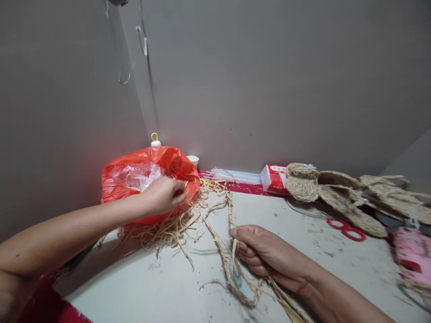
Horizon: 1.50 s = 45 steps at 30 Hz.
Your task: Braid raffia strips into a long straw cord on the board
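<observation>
My right hand (257, 251) is closed around a braided straw cord (220, 246), which loops over the table to the left of the fist. Loose, unbraided straw strands (286, 298) trail from below that hand toward the near edge. My left hand (164, 195) is over the front of an open red plastic bag (121, 186), its fingers curled together. Whatever those fingers grip is too small to make out. Inside the bag shows a white plastic bag (144, 175). A heap of loose straw scraps (168, 229) spreads in front of it.
Along the back stand a paper cup (193, 160) and a red and white tissue pack (275, 179). Woven straw slippers (350, 206) lie at the right, with red-handled scissors (346, 229) before them and a pink item (414, 253) nearby. A grey wall (269, 89) rises behind.
</observation>
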Motion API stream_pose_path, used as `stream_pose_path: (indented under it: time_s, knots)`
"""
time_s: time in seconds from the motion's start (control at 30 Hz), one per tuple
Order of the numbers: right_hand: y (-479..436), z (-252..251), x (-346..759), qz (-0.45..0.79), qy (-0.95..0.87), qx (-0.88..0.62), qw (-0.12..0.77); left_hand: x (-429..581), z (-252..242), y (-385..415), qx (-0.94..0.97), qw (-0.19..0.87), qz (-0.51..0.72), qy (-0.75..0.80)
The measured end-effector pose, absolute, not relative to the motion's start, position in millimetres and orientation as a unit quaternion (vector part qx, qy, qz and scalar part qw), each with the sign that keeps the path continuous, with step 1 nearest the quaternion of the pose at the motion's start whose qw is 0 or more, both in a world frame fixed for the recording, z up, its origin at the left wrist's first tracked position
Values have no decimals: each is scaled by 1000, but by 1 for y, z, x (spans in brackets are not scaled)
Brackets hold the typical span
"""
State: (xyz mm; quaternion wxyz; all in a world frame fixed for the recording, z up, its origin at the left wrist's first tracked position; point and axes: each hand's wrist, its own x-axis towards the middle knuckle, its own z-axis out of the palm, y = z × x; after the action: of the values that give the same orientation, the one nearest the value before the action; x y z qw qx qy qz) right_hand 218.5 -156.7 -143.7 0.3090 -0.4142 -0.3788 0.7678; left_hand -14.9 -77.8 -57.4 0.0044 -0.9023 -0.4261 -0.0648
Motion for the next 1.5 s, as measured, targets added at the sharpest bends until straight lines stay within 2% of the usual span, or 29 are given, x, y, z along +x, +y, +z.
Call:
stream_pose_path:
  time_s: [0.17, 0.23, 0.4, 0.53, 0.67, 0.87, 1.1, 1.17, 1.33, 1.4, 1.5]
  knots:
    - [-156, -144, 219, 765, -383, -416, 309, -9, -82, -86, -913, -6, 1, -408]
    - [-157, -143, 219, 765, -385, -417, 305, -11, -84, -82, -912, -70, -39, -403]
    - [-156, -145, 220, 765, -388, -413, 305, -16, -56, -73, -831, -340, -199, -392]
    - [-156, -145, 220, 766, -391, -409, 306, -15, -34, -75, -762, -422, -275, -408]
    - [-156, -144, 219, 765, -394, -409, 304, -17, -35, -70, -701, -479, -311, -427]
    - [-155, -144, 220, 765, -395, -405, 307, -35, -38, -52, -729, -419, -307, -445]
    - [-156, -147, 220, 762, -398, -416, 298, -53, -17, -55, -757, -394, -238, -464]
    - [-156, -147, 220, 762, -399, -414, 299, -57, -19, -58, -792, -346, -184, -468]
    - [-156, -149, 220, 763, -400, -410, 299, -63, -38, -65, -889, -113, -19, -444]
    - [-156, -149, 220, 761, -403, -411, 299, -63, -42, -68, -904, -68, -3, -421]
    - [-156, -149, 220, 763, -401, -409, 300, -62, -36, -69, -902, -64, -50, -425]
